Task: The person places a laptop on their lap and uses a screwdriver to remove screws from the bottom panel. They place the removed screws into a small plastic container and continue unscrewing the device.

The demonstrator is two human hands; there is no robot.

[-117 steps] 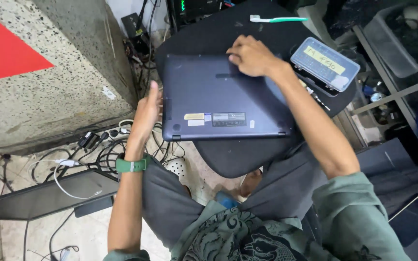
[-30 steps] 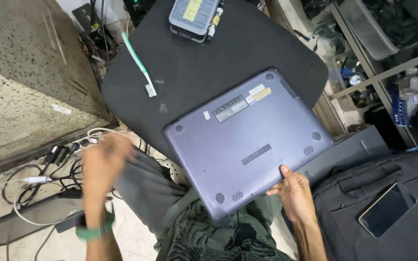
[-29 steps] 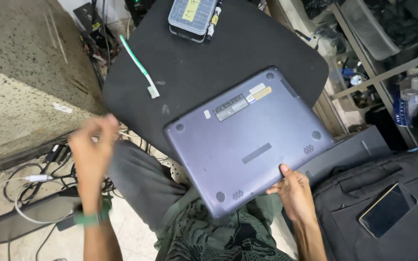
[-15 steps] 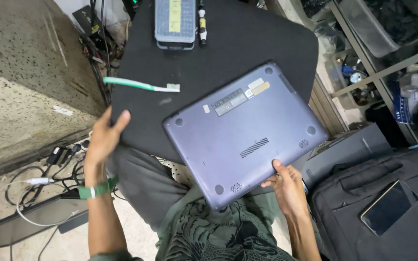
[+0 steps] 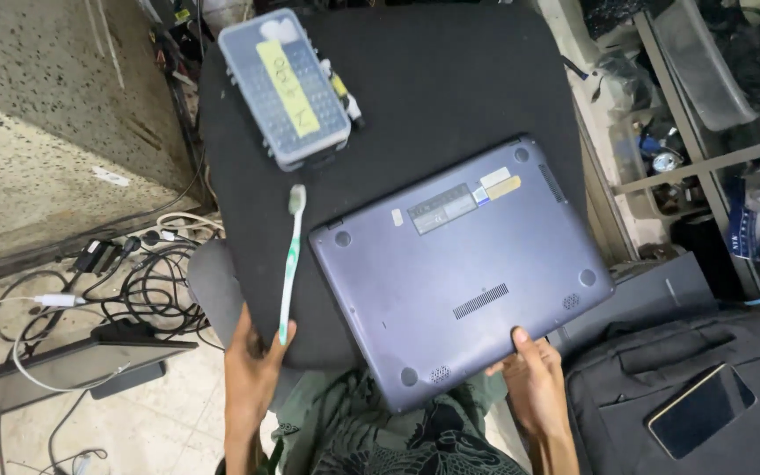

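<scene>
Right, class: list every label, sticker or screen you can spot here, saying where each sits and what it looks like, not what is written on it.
Yellow paper strip: runs lengthwise along the lid of the clear plastic case, top left.
Grey rectangular label: on the laptop's underside, near its far edge.
Small white and tan stickers: just right of that label.
Phone: lying on the dark bag, lower right, screen dark.

Navy laptop (image 5: 459,273); green-white toothbrush (image 5: 290,264); black pad (image 5: 433,88).

Yellow label strip (image 5: 285,86) atop clear case (image 5: 248,105); laptop underside stickers (image 5: 455,200).
</scene>
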